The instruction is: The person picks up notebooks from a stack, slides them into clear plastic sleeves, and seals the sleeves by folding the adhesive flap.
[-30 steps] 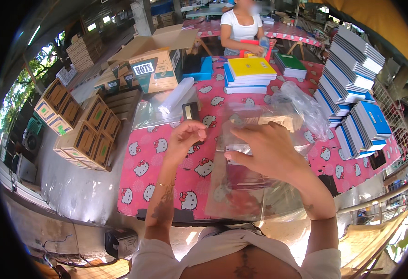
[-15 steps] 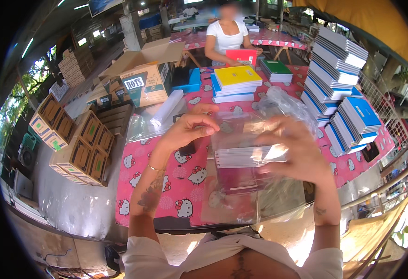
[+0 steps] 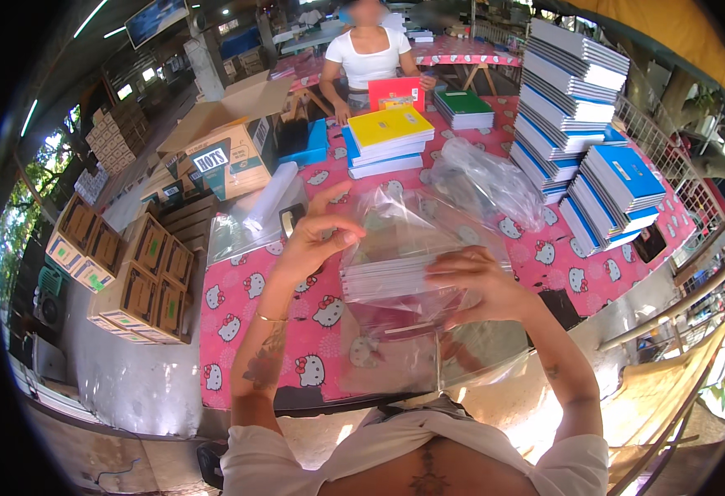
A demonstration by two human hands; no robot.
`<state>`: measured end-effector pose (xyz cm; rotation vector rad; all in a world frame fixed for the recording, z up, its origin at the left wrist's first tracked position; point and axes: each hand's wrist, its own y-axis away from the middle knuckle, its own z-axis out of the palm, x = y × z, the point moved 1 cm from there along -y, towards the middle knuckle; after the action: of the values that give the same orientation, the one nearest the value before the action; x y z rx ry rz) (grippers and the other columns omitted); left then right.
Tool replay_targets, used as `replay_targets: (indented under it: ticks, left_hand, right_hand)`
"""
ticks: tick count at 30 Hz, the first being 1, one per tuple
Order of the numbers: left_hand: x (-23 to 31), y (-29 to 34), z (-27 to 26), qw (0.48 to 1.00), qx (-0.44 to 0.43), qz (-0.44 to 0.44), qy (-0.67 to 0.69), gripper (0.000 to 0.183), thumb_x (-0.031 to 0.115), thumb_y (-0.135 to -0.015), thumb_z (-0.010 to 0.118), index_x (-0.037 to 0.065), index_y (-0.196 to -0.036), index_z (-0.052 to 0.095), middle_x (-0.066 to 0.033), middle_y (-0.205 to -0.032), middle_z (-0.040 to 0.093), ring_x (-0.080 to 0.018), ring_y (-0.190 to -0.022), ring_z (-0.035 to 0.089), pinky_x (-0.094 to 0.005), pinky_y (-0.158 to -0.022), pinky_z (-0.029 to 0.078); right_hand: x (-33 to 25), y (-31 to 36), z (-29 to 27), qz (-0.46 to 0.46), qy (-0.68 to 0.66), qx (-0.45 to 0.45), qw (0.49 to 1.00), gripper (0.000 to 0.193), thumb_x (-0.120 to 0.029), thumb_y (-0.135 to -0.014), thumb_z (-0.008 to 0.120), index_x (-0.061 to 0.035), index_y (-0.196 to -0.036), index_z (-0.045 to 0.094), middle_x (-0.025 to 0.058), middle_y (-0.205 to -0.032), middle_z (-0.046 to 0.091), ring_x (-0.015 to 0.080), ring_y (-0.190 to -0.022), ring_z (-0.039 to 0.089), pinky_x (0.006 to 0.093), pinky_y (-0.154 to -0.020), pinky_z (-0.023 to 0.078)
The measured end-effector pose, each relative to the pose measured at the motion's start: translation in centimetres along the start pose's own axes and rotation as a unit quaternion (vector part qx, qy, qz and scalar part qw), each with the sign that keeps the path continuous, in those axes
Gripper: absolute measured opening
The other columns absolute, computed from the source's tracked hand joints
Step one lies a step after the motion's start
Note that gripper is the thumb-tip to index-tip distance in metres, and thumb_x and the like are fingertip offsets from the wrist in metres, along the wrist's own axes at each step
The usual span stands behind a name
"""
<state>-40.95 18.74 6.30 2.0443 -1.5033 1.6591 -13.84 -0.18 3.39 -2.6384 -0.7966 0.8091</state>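
A stack of white-edged notebooks (image 3: 385,279) lies inside a clear plastic sleeve (image 3: 404,217) in front of me, a purplish cover showing on its near side. My right hand (image 3: 480,285) grips the stack's right end through the film, fingers over the edges and thumb lower down. At the upper left of the film, my left hand (image 3: 319,237) is open with curled fingers, its index and thumb tips close to the plastic. A small dark object (image 3: 291,218) shows just behind my left hand. Beneath the stack, more clear film (image 3: 387,364) covers the table's near edge.
Tall notebook stacks (image 3: 565,107) and a shorter stack (image 3: 619,198) stand at right, beside crumpled plastic (image 3: 486,178). Yellow-topped books (image 3: 391,132) and green ones (image 3: 465,107) sit farther back. An open carton (image 3: 234,157) is at left. A co-worker (image 3: 369,62) stands opposite.
My right hand has come down and settled on the stack's right end. The film's top has bunched upward, and the whole view has shifted slightly.
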Motion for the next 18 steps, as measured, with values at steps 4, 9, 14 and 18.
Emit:
replay_targets:
  ticks: [4,9,14,18]
  left_hand:
    - [-0.4,-1.5,3.1,0.996,-0.042,0.031,-0.073,0.011,0.019,-0.081,0.078,0.019,-0.092,0.078,-0.0135,-0.157,0.031,-0.0332,-0.146,0.023,-0.0463,-0.118,0.018]
    - [-1.3,-1.8,6.7,0.944,-0.12,0.106,-0.289,0.026,0.03,-0.077,0.08,0.026,-0.102,0.076,-0.017,-0.161,0.018,-0.0405,-0.148,0.012,-0.0538,-0.119,0.011]
    - [-2.2,-1.1,8.1,0.956,-0.044,-0.014,-0.289,0.072,0.036,-0.071,0.085,0.026,-0.135,0.055,-0.0238,-0.161,0.015,-0.041,-0.15,0.009,-0.0545,-0.118,0.014]
    - [3.5,-0.4,4.1,0.991,-0.131,-0.006,-0.017,0.074,0.035,-0.075,0.082,0.022,-0.14,0.049,-0.0233,-0.154,0.03,-0.0349,-0.146,0.026,-0.049,-0.117,0.02]
  right_hand:
    - [-1.0,-1.3,1.4,-0.03,0.111,-0.065,0.991,0.078,-0.046,-0.064,0.084,-0.0256,-0.136,0.059,0.0128,-0.148,0.047,0.03,-0.135,0.046,0.0502,-0.111,0.028]
    - [-0.7,-1.3,1.6,-0.013,0.115,-0.06,0.991,0.076,-0.048,-0.066,0.082,-0.0263,-0.136,0.059,0.0133,-0.155,0.037,0.0315,-0.134,0.046,0.0517,-0.111,0.031]
    - [0.1,-1.4,3.1,-0.014,0.113,-0.046,0.992,0.074,-0.047,-0.073,0.078,-0.0292,-0.14,0.054,0.0161,-0.157,0.032,0.0335,-0.136,0.044,0.0525,-0.113,0.029]
    - [2.8,-2.9,0.5,0.06,-0.083,0.095,0.99,0.064,-0.047,-0.082,0.074,-0.0195,-0.137,0.057,0.0195,-0.156,0.033,0.0295,-0.136,0.045,0.0489,-0.111,0.033]
